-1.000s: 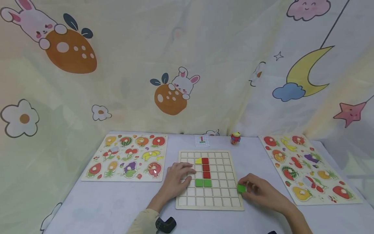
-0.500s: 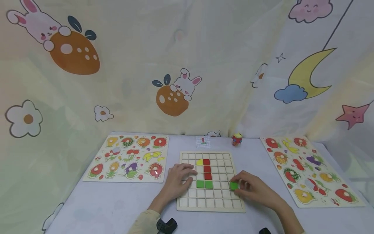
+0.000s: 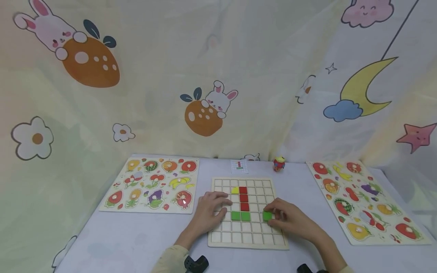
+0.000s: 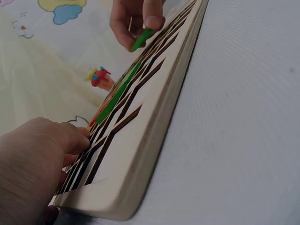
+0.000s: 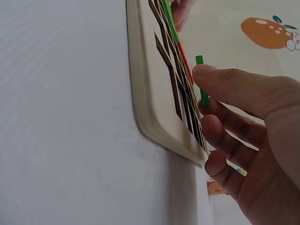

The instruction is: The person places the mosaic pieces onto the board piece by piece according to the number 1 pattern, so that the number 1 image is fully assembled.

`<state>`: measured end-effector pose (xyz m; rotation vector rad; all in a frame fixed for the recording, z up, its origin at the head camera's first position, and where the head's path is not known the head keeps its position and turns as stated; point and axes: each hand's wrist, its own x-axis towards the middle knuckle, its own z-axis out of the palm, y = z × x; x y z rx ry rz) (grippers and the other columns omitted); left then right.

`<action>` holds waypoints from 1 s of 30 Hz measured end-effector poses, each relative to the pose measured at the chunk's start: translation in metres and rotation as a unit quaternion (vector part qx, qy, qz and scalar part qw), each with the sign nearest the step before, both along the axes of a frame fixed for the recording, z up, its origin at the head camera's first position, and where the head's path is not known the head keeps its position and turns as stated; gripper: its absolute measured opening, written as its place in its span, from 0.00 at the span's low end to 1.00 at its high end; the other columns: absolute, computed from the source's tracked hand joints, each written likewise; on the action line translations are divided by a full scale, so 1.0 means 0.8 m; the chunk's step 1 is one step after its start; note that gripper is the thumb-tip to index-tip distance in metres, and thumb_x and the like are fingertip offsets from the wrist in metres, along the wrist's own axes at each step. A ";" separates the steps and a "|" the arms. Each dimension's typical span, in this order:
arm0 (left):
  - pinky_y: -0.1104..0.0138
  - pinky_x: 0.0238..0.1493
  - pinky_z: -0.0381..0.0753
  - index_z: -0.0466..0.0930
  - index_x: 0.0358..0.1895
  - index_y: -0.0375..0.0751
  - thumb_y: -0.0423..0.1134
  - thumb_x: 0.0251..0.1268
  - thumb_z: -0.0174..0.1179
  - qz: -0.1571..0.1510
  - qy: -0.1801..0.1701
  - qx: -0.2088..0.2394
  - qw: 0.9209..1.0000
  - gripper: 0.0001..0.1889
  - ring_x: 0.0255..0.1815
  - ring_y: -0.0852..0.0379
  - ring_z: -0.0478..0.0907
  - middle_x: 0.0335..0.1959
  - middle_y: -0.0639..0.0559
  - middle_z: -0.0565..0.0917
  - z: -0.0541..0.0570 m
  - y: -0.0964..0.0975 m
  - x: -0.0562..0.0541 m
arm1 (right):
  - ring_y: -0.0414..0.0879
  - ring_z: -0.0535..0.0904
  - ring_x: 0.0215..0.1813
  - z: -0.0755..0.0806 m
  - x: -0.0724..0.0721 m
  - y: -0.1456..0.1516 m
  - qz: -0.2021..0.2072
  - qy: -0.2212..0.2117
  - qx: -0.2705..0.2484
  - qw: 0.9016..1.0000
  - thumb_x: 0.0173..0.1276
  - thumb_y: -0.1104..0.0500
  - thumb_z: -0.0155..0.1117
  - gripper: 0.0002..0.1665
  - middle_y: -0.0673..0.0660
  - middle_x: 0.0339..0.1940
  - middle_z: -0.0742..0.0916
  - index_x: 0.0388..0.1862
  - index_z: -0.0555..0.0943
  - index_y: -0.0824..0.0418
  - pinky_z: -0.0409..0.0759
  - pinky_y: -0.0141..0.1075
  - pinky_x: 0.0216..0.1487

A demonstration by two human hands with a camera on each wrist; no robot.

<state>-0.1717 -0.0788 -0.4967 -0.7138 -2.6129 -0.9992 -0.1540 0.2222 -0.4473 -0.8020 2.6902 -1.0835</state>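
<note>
My right hand [image 3: 290,218] pinches a green square tile [image 3: 267,216] between thumb and fingers, over the right part of a wooden grid board [image 3: 236,237]. In the right wrist view this green tile [image 5: 198,60] is tilted on edge and held above the board's surface. Two green tiles [image 3: 240,216] lie side by side in the grid, below a column of red tiles [image 3: 244,198]. A yellow tile [image 3: 235,190] sits left of the top red one. My left hand [image 3: 209,210] rests at the board's left side, fingers relaxed over its cells, holding no tile.
Behind the board lies a small pattern card [image 3: 239,167], with a little red and yellow figurine [image 3: 279,163] to its right. Fruit puzzle boards flank the grid, one at left [image 3: 146,207] and one at right [image 3: 355,239]. A printed cloth hangs behind the table.
My right hand has carried the green tile leftward from beyond the board's right edge to over its right columns. The left hand stays in place. The head view has shifted slightly.
</note>
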 end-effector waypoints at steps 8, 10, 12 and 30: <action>0.56 0.51 0.65 0.82 0.45 0.60 0.40 0.60 0.60 0.001 0.003 -0.004 1.000 0.12 0.56 0.58 0.70 0.56 0.61 0.78 0.000 0.002 0.002 | 0.39 0.72 0.35 -0.003 -0.004 -0.015 -0.003 -0.002 0.008 1.000 0.59 0.52 0.69 0.19 0.46 0.37 0.79 0.50 0.79 0.52 0.71 0.27 0.32; 0.56 0.52 0.65 0.82 0.45 0.59 0.40 0.60 0.60 0.001 0.002 -0.005 1.000 0.11 0.57 0.57 0.70 0.56 0.60 0.78 0.001 0.002 0.003 | 0.39 0.72 0.36 -0.003 -0.004 -0.020 -0.014 -0.008 0.019 1.000 0.59 0.52 0.69 0.19 0.45 0.37 0.79 0.49 0.79 0.50 0.71 0.27 0.33; 0.56 0.52 0.65 0.82 0.45 0.59 0.41 0.60 0.60 0.001 0.001 -0.005 1.000 0.11 0.57 0.57 0.70 0.56 0.60 0.78 0.001 0.002 0.003 | 0.39 0.72 0.36 -0.002 -0.005 -0.024 -0.024 -0.013 0.030 0.999 0.58 0.52 0.69 0.18 0.43 0.37 0.78 0.48 0.79 0.47 0.72 0.27 0.34; 0.58 0.52 0.65 0.82 0.46 0.61 0.41 0.61 0.60 0.004 -0.008 -0.015 1.000 0.11 0.57 0.58 0.69 0.56 0.61 0.78 0.003 0.000 0.000 | 0.37 0.71 0.36 -0.004 -0.011 -0.044 -0.007 -0.006 0.056 0.998 0.59 0.52 0.68 0.14 0.42 0.40 0.78 0.45 0.81 0.46 0.71 0.27 0.35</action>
